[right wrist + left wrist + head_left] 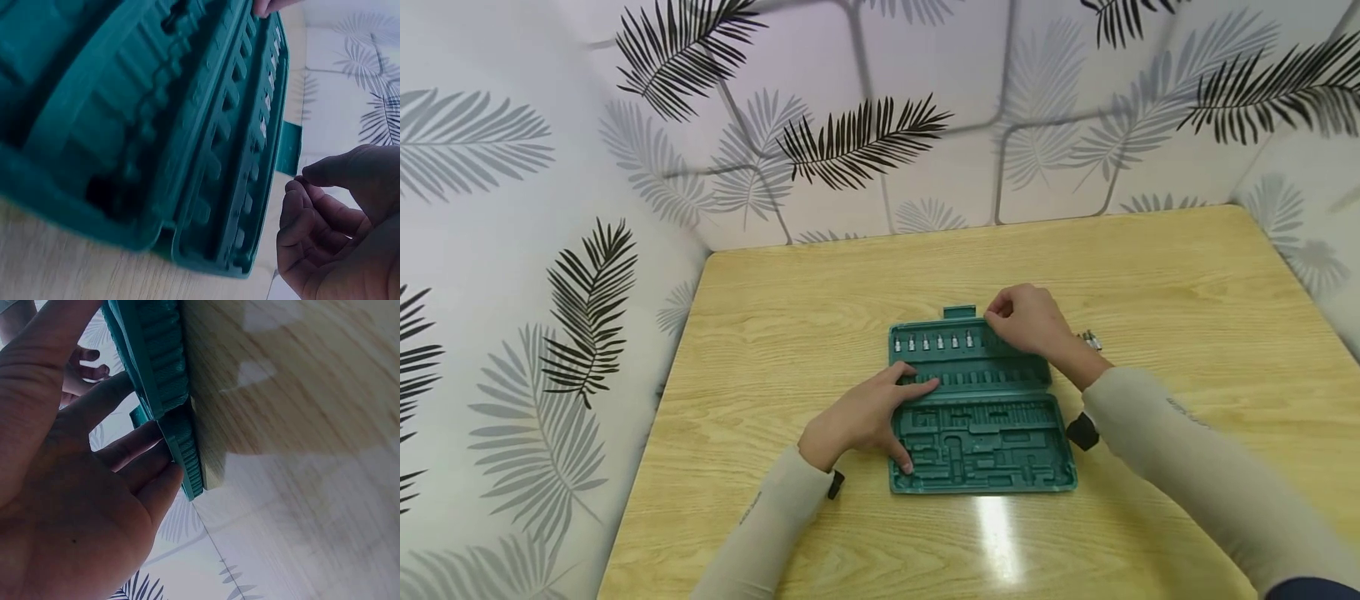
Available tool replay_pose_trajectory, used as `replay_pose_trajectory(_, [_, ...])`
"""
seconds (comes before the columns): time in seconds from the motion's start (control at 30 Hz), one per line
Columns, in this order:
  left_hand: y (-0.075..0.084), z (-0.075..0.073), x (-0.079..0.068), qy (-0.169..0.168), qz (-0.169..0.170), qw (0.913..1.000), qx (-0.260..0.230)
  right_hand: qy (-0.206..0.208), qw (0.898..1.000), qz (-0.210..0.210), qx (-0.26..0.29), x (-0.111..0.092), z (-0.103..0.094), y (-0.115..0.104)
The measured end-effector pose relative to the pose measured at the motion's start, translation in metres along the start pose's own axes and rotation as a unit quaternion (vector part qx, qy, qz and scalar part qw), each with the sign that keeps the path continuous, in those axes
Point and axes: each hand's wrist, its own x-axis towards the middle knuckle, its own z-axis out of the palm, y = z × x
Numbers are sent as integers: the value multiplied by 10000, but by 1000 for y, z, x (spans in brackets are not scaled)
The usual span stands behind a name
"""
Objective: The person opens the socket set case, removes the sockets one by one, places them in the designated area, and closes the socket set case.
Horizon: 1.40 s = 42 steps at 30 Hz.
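Note:
A green plastic tool case (981, 487) lies unfolded on the table, its moulded slots facing up. Several small silver socket bits (926, 342) stand in a row along the far half's left part. My left hand (868, 412) rests against the case's left edge, thumb and forefinger stretched over it; in the left wrist view other fingers (150, 465) touch its side. My right hand (1026, 318) is at the far edge, right of the latch tab (959, 312). Its thumb and forefinger tips meet; I cannot tell if something small is between them.
Several loose silver bits (1090, 339) lie on the wooden table (790, 317), right of the case and partly behind my right wrist. Walls with a leaf pattern (865, 142) border the table at the back and left.

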Motion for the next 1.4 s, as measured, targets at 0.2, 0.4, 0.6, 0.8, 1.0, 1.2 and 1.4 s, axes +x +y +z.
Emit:
replay_pose_trajectory(0.2, [-3,-2,-3,28,32,10000,81,-163,9994,-175,-257,7,16,-11])
replay_pose_trajectory(0.4, [-4,0,-1,-16,62,9998,190,-265,9978,-251,-546,8,26,-12])
replay_pose_trajectory(0.6, [-4,1,1,-20,58,9996,272,-340,9976,-173,-583,9,28,-13])
replay_pose_trajectory(0.8, [-3,0,0,-37,7,9997,229,-499,9985,-106,-194,11,28,-9])
replay_pose_trajectory(1.0, [-3,0,1,-43,26,9996,266,-554,9978,-92,338,13,26,-1])
replay_pose_trajectory(1.2, [-2,-1,0,-36,44,9997,229,-582,9962,-157,622,11,22,0])
replay_pose_trajectory(1.4, [0,-2,-1,-37,29,9999,127,-660,9953,-121,703,8,22,0])
